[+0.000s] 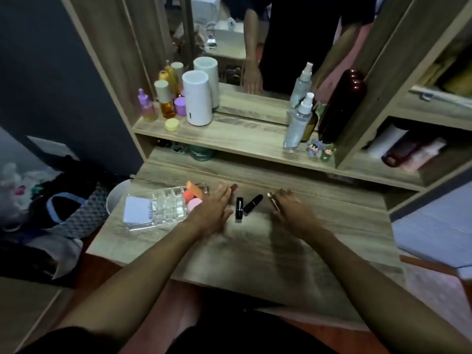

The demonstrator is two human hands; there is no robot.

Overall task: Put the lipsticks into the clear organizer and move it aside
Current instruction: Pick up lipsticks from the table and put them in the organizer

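While the clear organizer (163,208) waits at the table's (255,251) left, the left hand (213,213) lies flat and spread beside two black lipsticks (246,206); the right hand (293,213) curls around a gold lipstick (273,202). Loading seems barely begun: next, carry it left into a slot.
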